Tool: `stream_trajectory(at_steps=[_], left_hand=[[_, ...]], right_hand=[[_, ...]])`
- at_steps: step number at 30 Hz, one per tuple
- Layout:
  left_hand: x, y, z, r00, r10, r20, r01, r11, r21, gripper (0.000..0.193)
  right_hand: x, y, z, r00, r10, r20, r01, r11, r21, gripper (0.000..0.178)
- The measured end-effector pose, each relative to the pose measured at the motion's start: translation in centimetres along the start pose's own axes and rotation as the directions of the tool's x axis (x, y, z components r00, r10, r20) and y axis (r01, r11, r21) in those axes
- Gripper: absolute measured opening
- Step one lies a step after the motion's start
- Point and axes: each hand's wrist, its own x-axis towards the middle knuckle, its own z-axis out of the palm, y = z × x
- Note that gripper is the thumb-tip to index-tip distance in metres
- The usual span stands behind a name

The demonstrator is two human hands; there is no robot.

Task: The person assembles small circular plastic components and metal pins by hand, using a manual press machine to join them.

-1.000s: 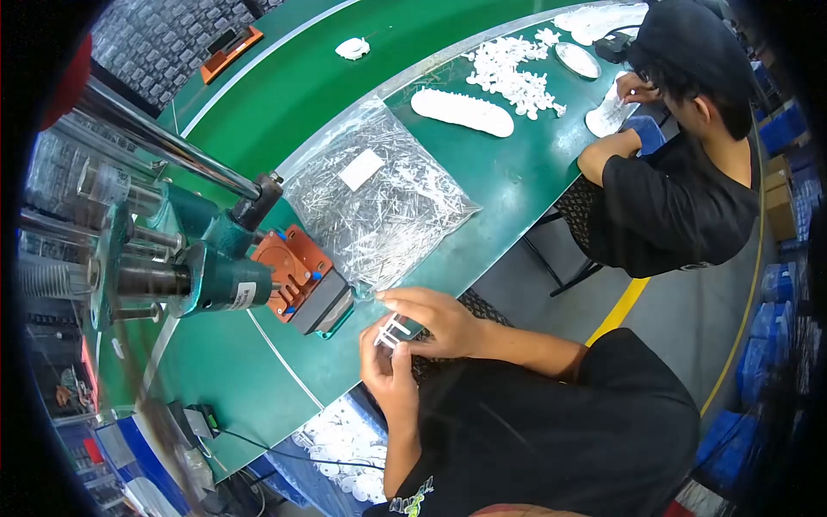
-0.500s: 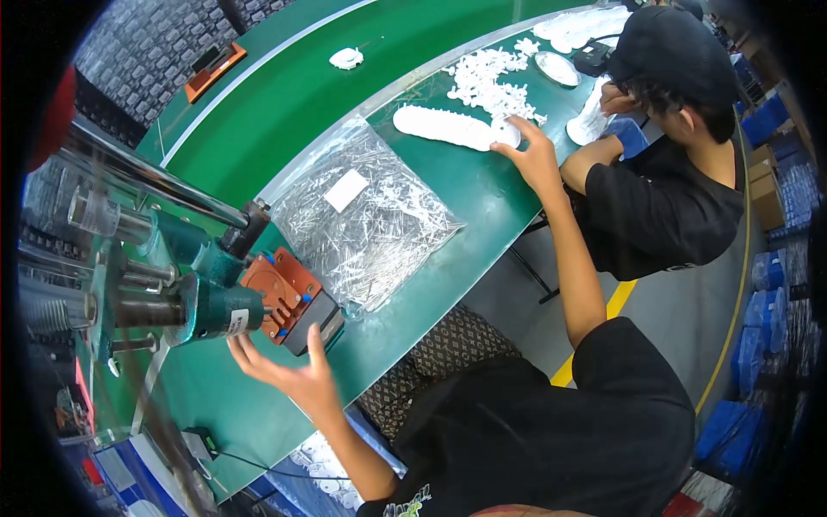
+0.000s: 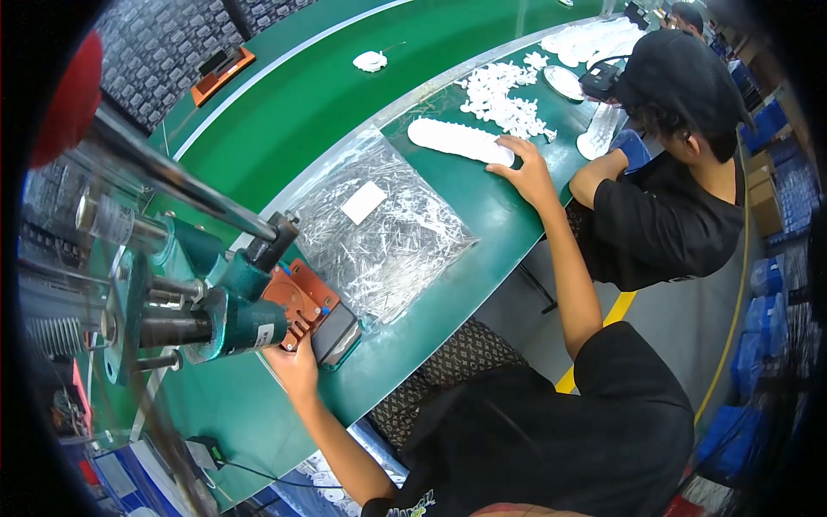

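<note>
My right hand [image 3: 531,177] curls its thumb and fingers around the near end of a long row of white round plastic parts [image 3: 452,139], gripping the end part. My left hand [image 3: 295,369] is at the orange-brown fixture [image 3: 299,303] under the green press [image 3: 245,323]. Its thumb lies by the fixture's near edge, and the fingers are bent, with their tips partly hidden by the press. Whatever they may pinch does not show. A dark grey block [image 3: 336,334] sits against the fixture.
A clear bag of thin metal pins [image 3: 379,233] lies beside the fixture. Loose white parts [image 3: 500,96] are piled beyond the row. A co-worker [image 3: 672,181] sits at the right. A green belt [image 3: 319,95] runs along the far side. The press's lever [image 3: 185,181] crosses the left side.
My left hand has gone from spread fingers in front of the press to the fixture's near edge. My right hand stays at the row's end. The whole view has shifted slightly.
</note>
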Motion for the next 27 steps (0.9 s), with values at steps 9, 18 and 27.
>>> stream_trajectory(at_steps=[9, 18, 27], left_hand=[[0.6, 1.8, 0.4, 0.999, 0.033, -0.008, -0.032, 0.994, 0.100, 0.050], [-0.2, 1.9, -1.3, 0.996, 0.077, 0.049, -0.088, 0.951, 0.295, 0.048], [-3.3, -1.1, -5.2, 0.998, 0.045, -0.047, -0.030, 0.962, 0.270, 0.022]], right_hand=[[0.2, 0.5, -0.1, 0.997, 0.032, 0.069, -0.038, 0.995, 0.096, 0.047], [0.6, 1.3, 0.1, 0.995, 0.066, 0.070, -0.075, 0.987, 0.139, 0.051], [0.7, 0.6, 0.1, 0.999, 0.010, 0.045, -0.012, 0.999, 0.037, 0.050]])
